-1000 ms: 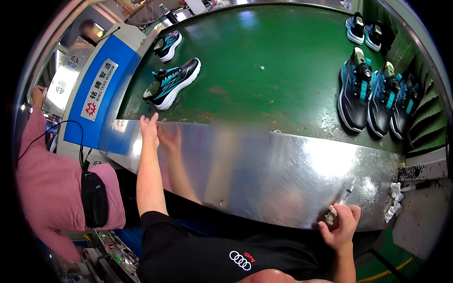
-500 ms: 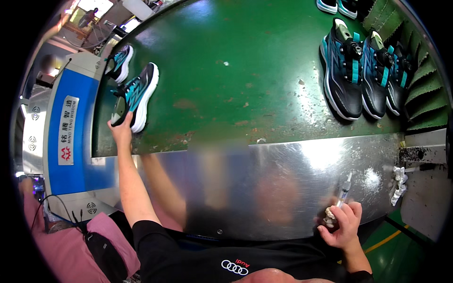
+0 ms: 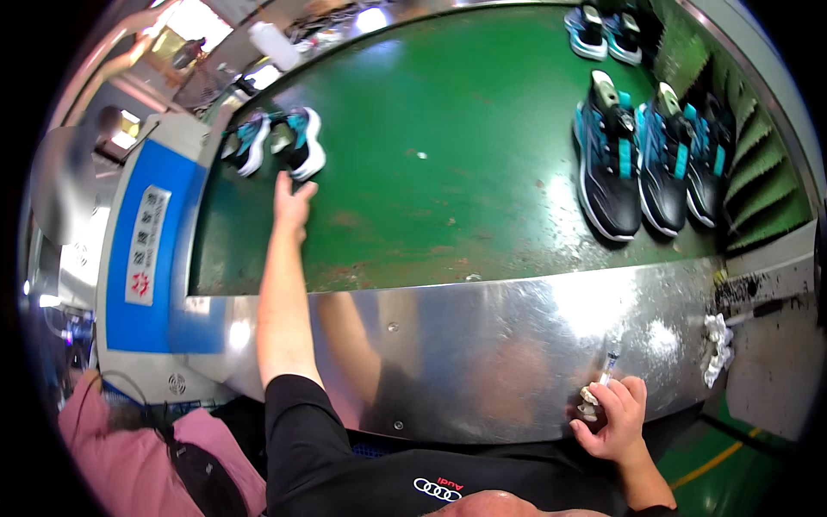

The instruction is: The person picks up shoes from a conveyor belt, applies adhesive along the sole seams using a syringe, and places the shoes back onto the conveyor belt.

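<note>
My left hand (image 3: 294,207) reaches over the green belt, its fingers apart just behind the heel of a black and teal shoe (image 3: 301,158) with a white sole. I cannot tell whether a fingertip still touches it. A matching shoe (image 3: 250,146) stands close on its left. At the lower right my right hand (image 3: 616,422) is closed around a clear syringe (image 3: 608,369) that points away from me. A crumpled off-white wad (image 3: 589,403) sits by its thumb and fingers, above the metal ledge (image 3: 465,345).
Several black and teal shoes (image 3: 607,172) stand at the right, beside overlapping green flaps (image 3: 758,181). Another pair (image 3: 603,34) is farther back. A blue and white machine housing (image 3: 129,258) borders the left. White crumpled material (image 3: 717,349) lies at the ledge's right end. A person in pink (image 3: 164,457) is at lower left.
The shoe that my left hand gripped at the heel now stands farther away, beside its match, and the fingers have spread off it. My right hand keeps the syringe. The whole view has shifted slightly.
</note>
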The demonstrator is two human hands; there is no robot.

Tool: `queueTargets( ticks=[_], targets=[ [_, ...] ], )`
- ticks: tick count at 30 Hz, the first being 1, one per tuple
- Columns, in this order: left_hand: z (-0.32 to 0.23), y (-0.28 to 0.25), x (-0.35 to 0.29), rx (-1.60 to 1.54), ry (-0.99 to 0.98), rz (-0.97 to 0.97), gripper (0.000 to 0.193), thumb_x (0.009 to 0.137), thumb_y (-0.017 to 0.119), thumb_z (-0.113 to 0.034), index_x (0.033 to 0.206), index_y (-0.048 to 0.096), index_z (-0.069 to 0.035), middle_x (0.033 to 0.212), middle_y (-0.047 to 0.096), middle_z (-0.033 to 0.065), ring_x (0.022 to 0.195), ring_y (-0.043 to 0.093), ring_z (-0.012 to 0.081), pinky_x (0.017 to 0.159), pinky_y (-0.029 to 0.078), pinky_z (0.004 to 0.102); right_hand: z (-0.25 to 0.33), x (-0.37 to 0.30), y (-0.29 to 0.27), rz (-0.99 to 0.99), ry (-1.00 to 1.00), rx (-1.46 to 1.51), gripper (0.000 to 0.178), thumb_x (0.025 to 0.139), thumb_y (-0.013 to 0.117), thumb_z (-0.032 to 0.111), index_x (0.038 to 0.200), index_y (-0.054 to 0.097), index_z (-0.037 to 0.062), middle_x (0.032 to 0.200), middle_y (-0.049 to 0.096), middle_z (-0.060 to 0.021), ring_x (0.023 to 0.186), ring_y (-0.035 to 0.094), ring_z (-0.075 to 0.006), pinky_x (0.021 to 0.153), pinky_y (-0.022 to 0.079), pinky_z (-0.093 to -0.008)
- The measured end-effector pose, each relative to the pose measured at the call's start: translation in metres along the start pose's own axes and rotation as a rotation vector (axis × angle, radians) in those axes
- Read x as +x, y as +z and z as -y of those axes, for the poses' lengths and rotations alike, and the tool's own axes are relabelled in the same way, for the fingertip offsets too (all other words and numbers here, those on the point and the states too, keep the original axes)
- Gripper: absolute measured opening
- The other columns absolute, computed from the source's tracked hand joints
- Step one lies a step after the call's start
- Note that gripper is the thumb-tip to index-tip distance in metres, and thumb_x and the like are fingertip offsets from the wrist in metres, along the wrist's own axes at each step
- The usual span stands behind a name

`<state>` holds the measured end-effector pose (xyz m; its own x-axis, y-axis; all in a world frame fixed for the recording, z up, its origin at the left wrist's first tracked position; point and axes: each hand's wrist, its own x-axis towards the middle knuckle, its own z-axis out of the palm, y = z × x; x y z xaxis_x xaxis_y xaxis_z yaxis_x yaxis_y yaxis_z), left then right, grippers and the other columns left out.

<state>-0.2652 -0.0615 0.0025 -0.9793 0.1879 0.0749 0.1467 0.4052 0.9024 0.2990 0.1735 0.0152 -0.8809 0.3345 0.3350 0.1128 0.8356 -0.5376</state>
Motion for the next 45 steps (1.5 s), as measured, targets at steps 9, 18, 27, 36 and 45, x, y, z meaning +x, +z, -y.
queueTargets(
  ticks=[9,18,27,36,45],
  targets=[
    [-0.015,0.005,-0.226,0.843,0.544,0.344,0.06,0.083,0.059,-0.042,0.13,0.047,-0.006,0.134,0.046,0.0154,0.133,0.031,0.0348,0.111,0.023,0.047,0.002,-0.017,-0.008,0.015,-0.073,0.148,0.056,0.065,0.071,0.026,0.109,0.053,-0.0018,0.096,0.055,-0.0128,0.087,0.044,-0.03,0.081,0.037,-0.039],
    [-0.02,0.017,-0.25,0.765,0.432,0.202,0.052,0.085,0.055,-0.046,0.117,0.051,-0.005,0.121,0.051,0.0114,0.122,0.04,0.028,0.11,0.022,0.0496,0.003,-0.024,-0.002,-0.045,-0.14,0.08,0.052,0.058,0.071,0.018,0.106,0.056,0.0024,0.097,0.06,-0.0115,0.087,0.049,-0.0318,0.079,0.039,-0.0407],
    [-0.028,0.028,-0.256,0.844,0.286,0.203,0.062,0.088,0.048,-0.051,0.128,0.045,-0.004,0.134,0.043,0.0142,0.132,0.03,0.0307,0.112,0.017,0.0495,-0.003,-0.029,0.004,-0.111,-0.105,0.089,0.052,0.059,0.073,0.015,0.107,0.056,0.0028,0.096,0.06,-0.0113,0.088,0.05,-0.0316,0.081,0.04,-0.0412],
    [-0.036,0.029,-0.263,0.89,0.234,0.248,0.069,0.091,0.037,-0.056,0.14,0.034,-0.008,0.148,0.027,0.0137,0.14,0.015,0.0323,0.113,0.011,0.0498,0.002,-0.031,0.006,-0.127,-0.091,0.086,0.05,0.058,0.073,0.014,0.105,0.056,0.0032,0.093,0.06,-0.0112,0.087,0.05,-0.0318,0.08,0.04,-0.0419],
    [-0.035,0.032,-0.257,0.875,0.245,0.244,0.062,0.091,0.035,-0.056,0.135,0.041,-0.013,0.147,0.03,0.0124,0.139,0.017,0.0345,0.111,0.011,0.0549,-0.014,-0.032,0.016,-0.065,-0.023,0.043,0.048,0.065,0.07,0.017,0.108,0.056,0.0022,0.103,0.058,-0.0167,0.099,0.051,-0.0358,0.087,0.039,-0.0458]
  ],
)
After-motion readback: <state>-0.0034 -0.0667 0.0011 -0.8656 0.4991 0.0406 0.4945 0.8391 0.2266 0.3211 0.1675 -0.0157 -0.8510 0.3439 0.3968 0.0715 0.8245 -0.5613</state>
